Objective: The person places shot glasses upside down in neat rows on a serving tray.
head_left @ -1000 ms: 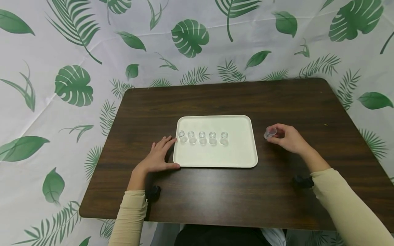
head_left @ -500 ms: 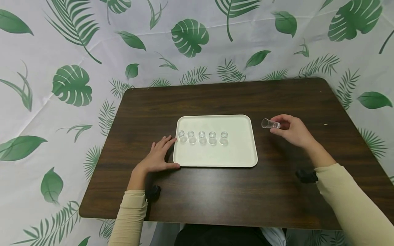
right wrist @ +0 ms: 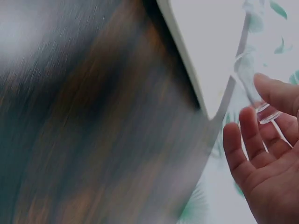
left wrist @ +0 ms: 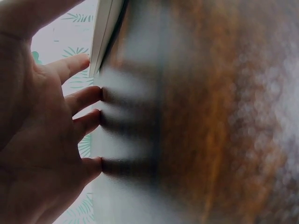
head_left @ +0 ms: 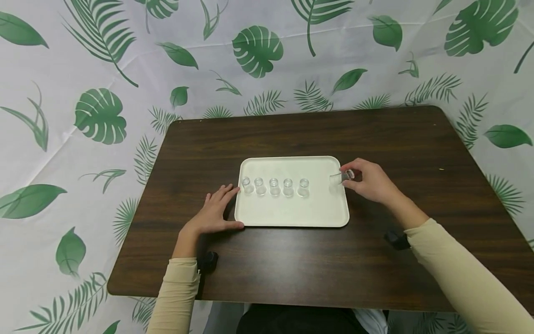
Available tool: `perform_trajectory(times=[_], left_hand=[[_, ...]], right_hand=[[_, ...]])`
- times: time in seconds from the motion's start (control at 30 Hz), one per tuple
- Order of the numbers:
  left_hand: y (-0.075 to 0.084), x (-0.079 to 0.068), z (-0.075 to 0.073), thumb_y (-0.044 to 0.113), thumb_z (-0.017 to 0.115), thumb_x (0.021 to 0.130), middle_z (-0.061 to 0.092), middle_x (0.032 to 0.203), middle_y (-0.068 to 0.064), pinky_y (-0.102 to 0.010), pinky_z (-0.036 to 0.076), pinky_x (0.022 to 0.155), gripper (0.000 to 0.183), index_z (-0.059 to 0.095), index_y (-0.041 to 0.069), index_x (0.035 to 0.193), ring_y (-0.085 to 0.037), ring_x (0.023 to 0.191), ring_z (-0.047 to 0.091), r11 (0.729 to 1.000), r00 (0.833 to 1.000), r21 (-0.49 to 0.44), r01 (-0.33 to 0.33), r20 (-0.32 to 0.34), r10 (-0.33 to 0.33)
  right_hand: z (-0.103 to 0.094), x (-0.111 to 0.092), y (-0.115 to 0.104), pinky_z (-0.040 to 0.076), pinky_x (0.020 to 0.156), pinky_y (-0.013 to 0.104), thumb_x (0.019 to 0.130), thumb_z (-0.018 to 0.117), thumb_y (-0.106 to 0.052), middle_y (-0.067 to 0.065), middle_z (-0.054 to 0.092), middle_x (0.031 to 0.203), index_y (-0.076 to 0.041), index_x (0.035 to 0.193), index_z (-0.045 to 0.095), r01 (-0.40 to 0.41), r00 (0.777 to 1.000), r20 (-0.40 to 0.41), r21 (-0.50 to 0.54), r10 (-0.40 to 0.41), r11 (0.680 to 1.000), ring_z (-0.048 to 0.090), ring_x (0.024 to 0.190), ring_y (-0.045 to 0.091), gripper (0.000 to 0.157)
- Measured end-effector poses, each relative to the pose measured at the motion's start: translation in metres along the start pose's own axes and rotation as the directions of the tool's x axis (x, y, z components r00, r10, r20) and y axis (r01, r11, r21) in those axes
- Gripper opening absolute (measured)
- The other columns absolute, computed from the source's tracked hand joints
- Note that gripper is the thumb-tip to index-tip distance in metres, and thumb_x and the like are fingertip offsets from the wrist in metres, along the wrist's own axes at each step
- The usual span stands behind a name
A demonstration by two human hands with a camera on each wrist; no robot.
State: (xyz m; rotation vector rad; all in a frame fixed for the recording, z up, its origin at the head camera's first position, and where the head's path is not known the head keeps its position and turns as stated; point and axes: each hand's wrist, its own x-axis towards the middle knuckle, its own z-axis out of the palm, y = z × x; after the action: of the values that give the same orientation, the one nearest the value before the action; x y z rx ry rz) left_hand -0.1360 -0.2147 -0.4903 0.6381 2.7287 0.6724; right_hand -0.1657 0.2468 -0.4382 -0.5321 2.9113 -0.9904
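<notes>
In the head view a cream tray (head_left: 319, 211) lies on the table, bearing several small clear glasses (head_left: 274, 188) in a row from its left side toward the middle. My right hand (head_left: 371, 182) pinches another small clear glass (head_left: 348, 175) between thumb and fingers over the tray's right edge. That glass is tipped on its side, its mouth pointing left over the tray; the right wrist view shows its thick base (right wrist: 269, 114) among the fingers. My left hand (head_left: 213, 214) has its fingers spread at the tray's left edge, thumb by the near left corner.
The dark wood table (head_left: 292, 264) extends around the tray on all sides. Behind it hangs a white cloth (head_left: 279, 97) printed with green leaves. Black wrist straps (head_left: 396, 239) sit at both sleeves.
My right hand first lifts and turns the glass from upright-leaning to sideways, then moves left with it, from beside the tray to over its right edge. The left hand stays still.
</notes>
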Motion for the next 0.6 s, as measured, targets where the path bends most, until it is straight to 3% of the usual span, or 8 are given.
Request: perform_trajectory(times=[0.27, 0.6], left_hand=[[0.000, 0.000, 0.000, 0.067, 0.073, 0.073, 0.018, 0.161, -0.012, -0.066, 0.002, 0.112, 0.107, 0.023, 0.022, 0.157, -0.032, 0.149, 0.007, 1.000, 1.000, 0.001, -0.001, -0.004, 0.001], [-0.002, 0.000, 0.001, 0.067, 0.073, 0.074, 0.018, 0.162, -0.012, -0.066, 0.002, 0.112, 0.107, 0.023, 0.021, 0.157, -0.032, 0.149, 0.008, 1.000, 1.000, 0.002, -0.003, -0.006, 0.003]], right_hand=[[0.020, 0.010, -0.023, 0.048, 0.071, 0.040, 0.083, 0.077, -0.006, 0.009, 0.067, 0.100, -0.002, 0.117, 0.067, 0.013, 0.998, 0.059, -0.044, -0.011, 0.999, 0.058, 0.082, 0.024, 0.036], [0.031, 0.014, -0.034, 0.048, 0.070, 0.041, 0.082, 0.075, -0.002, 0.009, 0.066, 0.100, -0.002, 0.113, 0.069, 0.070, 0.994, 0.096, -0.116, -0.059, 0.991, 0.059, 0.084, 0.026, 0.031]])
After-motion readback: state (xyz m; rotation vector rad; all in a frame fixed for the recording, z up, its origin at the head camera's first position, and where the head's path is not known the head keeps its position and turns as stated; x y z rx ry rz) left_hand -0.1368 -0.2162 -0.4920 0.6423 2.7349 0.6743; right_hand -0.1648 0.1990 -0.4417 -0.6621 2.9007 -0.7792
